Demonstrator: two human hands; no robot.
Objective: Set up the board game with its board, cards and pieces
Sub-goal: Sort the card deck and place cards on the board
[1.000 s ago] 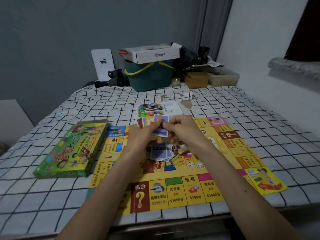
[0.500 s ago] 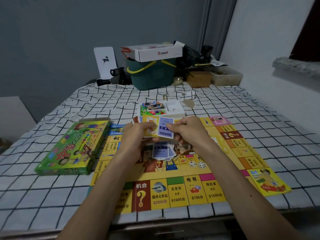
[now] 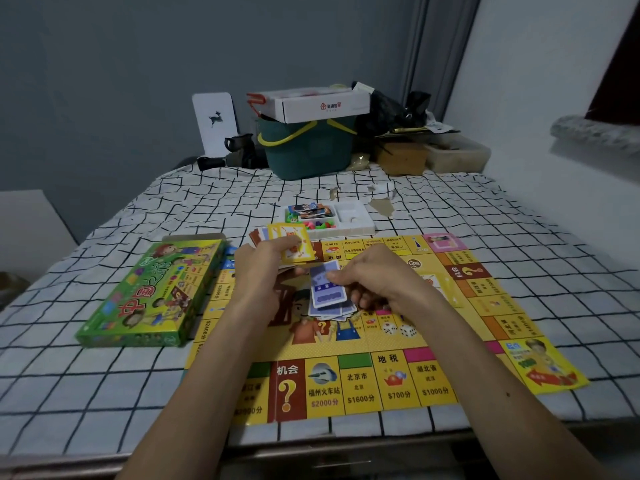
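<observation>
The board [image 3: 360, 382] lies flat on the checked cloth [image 3: 104, 393]. Over its middle the right hand [image 3: 377, 282] pinches a blue card [image 3: 327, 289] by its top edge, just above the pile [image 3: 332, 311]. Half a second ago that card was up beside the fan [image 3: 292, 247]. Cards are probably light, thin and slick, so take them by the edges. The left hand [image 3: 263, 271] grips the fan, fingers curled round it. Beyond sits the tray [image 3: 356, 223] of pieces [image 3: 320, 224].

Yellow board [image 3: 398, 382], green box [image 3: 149, 296] on its left, white cloth [image 3: 86, 393] with black grid, teal bucket [image 3: 304, 150] far back.
</observation>
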